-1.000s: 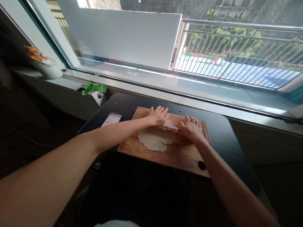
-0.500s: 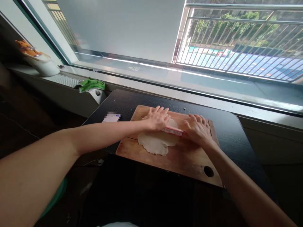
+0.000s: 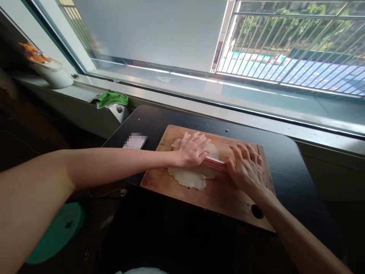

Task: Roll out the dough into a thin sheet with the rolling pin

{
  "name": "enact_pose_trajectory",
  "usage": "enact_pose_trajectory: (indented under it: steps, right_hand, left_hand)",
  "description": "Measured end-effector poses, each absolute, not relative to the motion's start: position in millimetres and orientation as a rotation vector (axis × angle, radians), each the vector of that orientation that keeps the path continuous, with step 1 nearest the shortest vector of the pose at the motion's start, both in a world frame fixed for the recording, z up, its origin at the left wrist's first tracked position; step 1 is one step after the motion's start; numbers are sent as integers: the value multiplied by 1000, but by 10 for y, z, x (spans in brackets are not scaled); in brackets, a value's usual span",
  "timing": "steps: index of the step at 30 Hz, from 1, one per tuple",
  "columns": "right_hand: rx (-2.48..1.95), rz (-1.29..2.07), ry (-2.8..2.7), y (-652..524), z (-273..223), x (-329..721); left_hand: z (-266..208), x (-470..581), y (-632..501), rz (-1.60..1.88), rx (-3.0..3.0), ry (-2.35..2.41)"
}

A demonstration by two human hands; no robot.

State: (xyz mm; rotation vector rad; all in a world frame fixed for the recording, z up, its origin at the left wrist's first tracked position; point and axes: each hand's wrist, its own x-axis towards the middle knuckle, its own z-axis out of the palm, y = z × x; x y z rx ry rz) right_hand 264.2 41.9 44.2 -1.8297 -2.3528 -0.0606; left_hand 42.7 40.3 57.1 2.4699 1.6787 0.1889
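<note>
A thin sheet of dough [image 3: 188,179] with a ragged edge lies on a wooden board [image 3: 222,194]. Across it rests a narrow red and white stick [image 3: 214,163], of a kind I cannot make out; its ends are hidden under my hands. My left hand [image 3: 193,149] lies flat over the stick's left part, fingers stretched out above the dough. On the right end presses my right hand [image 3: 245,166], palm down with the fingers spread over the board. Neither hand wraps its fingers around the stick.
The board sits on a black table [image 3: 288,171] by a window. A phone [image 3: 135,142] lies left of the board. On the ledge are a green cloth [image 3: 112,99] and a white pot [image 3: 54,74]. A green basin [image 3: 57,232] stands low at the left.
Both hands have rolled the stick slightly toward me, fingers now straighter. The stick has turned: its printed face has given way to a striped side. The view has shifted a little.
</note>
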Motion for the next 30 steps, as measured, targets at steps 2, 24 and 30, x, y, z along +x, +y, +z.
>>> enact_pose_trajectory:
  steps: [2,24,30]
  right_hand:
    - [-1855,-85,-2330,510,462,2630]
    - [-1884,70,-2319,643,472,2622]
    - [-1836,-77,-2244,731,454,2636]
  left_hand:
    - [593,431,498,276,2519,1702]
    - [601,431,602,128,2417,1723]
    - [620,421,729,240,2589,1669]
